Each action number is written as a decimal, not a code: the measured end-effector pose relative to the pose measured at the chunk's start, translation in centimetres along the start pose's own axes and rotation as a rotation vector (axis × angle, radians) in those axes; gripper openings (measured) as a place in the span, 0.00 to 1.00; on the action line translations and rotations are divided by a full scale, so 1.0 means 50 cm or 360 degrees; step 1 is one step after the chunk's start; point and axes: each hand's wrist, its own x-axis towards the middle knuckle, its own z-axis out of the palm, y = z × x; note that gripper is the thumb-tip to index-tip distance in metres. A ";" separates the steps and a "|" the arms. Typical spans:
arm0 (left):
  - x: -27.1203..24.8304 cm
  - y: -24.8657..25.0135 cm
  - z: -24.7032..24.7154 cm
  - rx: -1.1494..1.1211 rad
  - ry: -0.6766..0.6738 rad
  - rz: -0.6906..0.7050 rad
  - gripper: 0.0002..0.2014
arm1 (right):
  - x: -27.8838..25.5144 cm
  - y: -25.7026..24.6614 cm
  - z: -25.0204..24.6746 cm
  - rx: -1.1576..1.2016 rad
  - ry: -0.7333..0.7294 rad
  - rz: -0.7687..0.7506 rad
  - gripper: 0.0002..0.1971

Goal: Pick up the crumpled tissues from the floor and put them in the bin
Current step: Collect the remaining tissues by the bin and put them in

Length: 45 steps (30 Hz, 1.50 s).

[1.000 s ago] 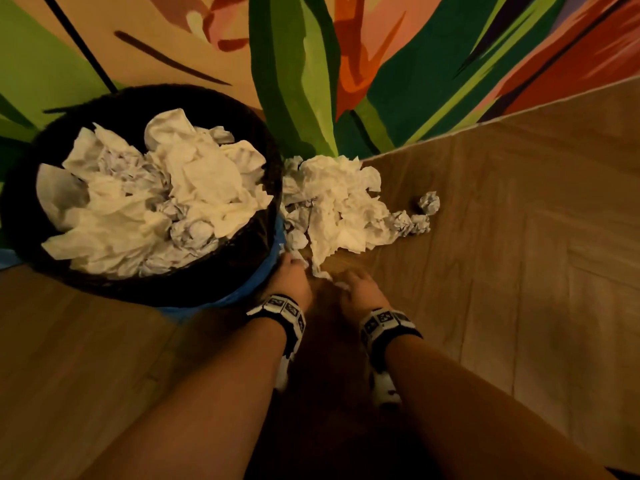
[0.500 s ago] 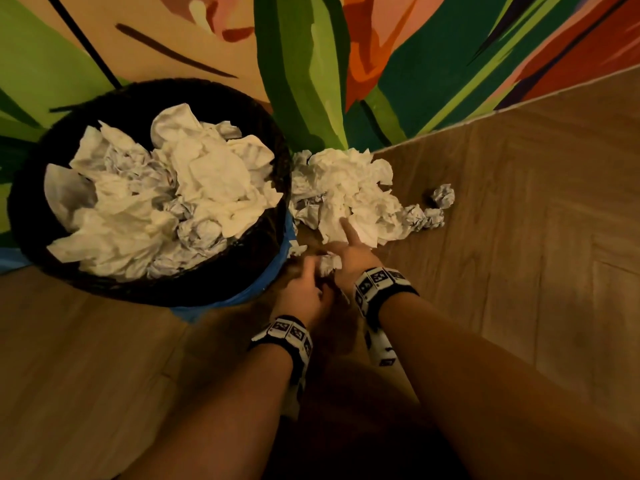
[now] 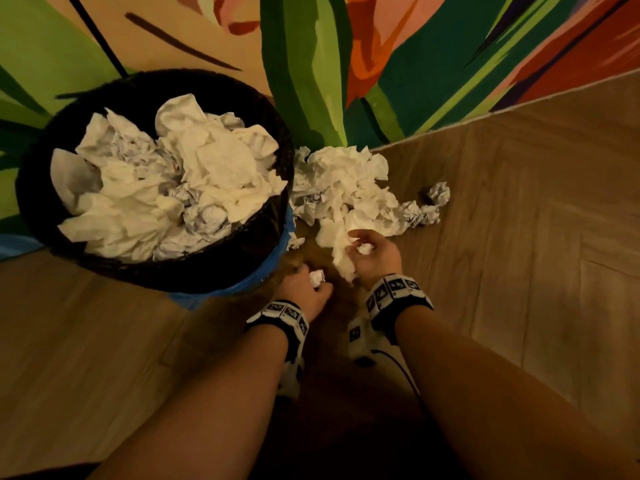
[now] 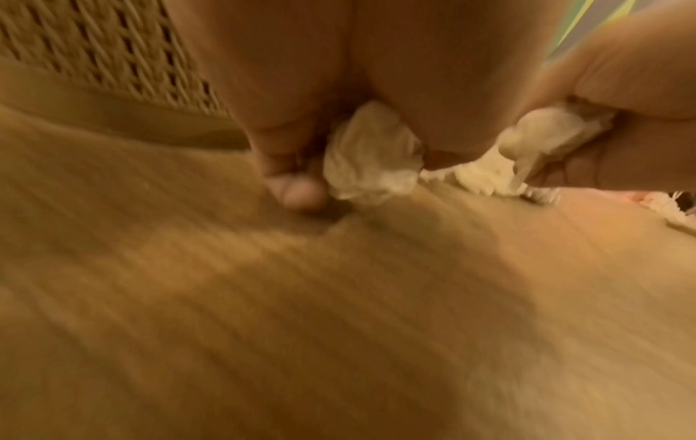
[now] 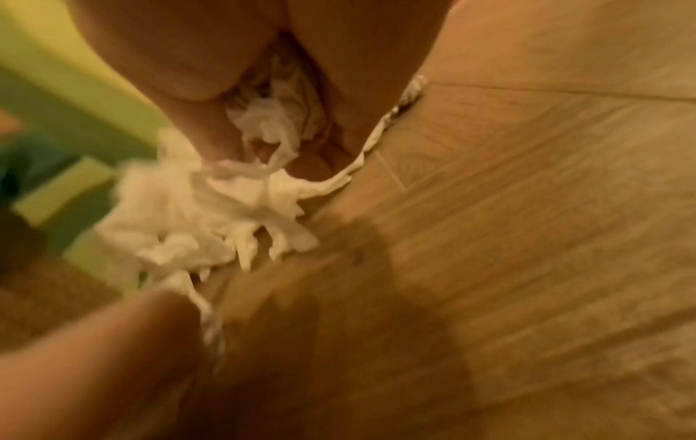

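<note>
Warm wood-plank floor [image 3: 519, 254] laid in angled boards, meeting a wall mural [image 3: 398, 64] of broad green, orange and red leaves at 12 o'clock. Round dark woven bin [image 3: 263, 237] at 10 o'clock, heaped with crumpled white tissues, and a loose tissue pile [image 3: 346, 188] just beside it at 1 o'clock. Left hand [image 3: 304, 289] curled round a small tissue wad [image 3: 317, 277]; right hand [image 3: 375, 252] pinching a soft trailing tissue [image 3: 341, 254] at the pile's near edge.
</note>
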 end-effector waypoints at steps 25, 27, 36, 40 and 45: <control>-0.352 0.230 -0.504 -0.0198 0.0652 0.1220 0.13 | -0.154 -0.514 -0.164 0.0629 0.0069 -0.0527 0.08; -0.344 0.185 -0.538 -0.0223 0.0720 0.1111 0.15 | -0.180 -0.533 -0.130 0.0517 -0.0076 -0.0633 0.11; -0.310 0.004 -0.547 0.0189 0.0732 0.0633 0.18 | -0.235 -0.508 -0.016 0.0285 -0.0259 -0.1007 0.15; -0.307 -0.038 -0.546 0.0267 0.0743 0.0558 0.17 | -0.212 -0.457 -0.005 -0.0621 -0.0269 -0.1320 0.08; -0.299 -0.036 -0.554 0.0546 0.0849 0.0409 0.15 | -0.211 -0.437 -0.008 -0.1160 -0.0193 -0.1603 0.15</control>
